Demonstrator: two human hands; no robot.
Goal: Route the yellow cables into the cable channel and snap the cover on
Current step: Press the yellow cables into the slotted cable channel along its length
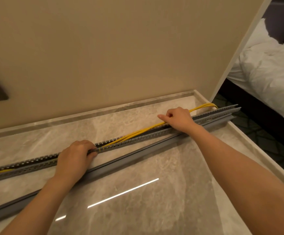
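The yellow cables (137, 133) lie partly inside the grey slotted cable channel (134, 139), which runs diagonally across the marble counter (137, 167) from near left to far right. At the left they already sit down between the channel's toothed walls; in the middle they rise out over the far wall, and at the far right they loop on the counter just beside the channel end. The left hand (75, 156) is closed around the channel, fingers over its top, apparently pinning the seated stretch so it cannot spring back out. The right hand (176, 118), loosely curled with its forefinger extended, rests on the cables where they leave the channel, seemingly to press them in. The long grey cover (137, 155) lies unfitted on the counter, near side of the channel, parallel to it.
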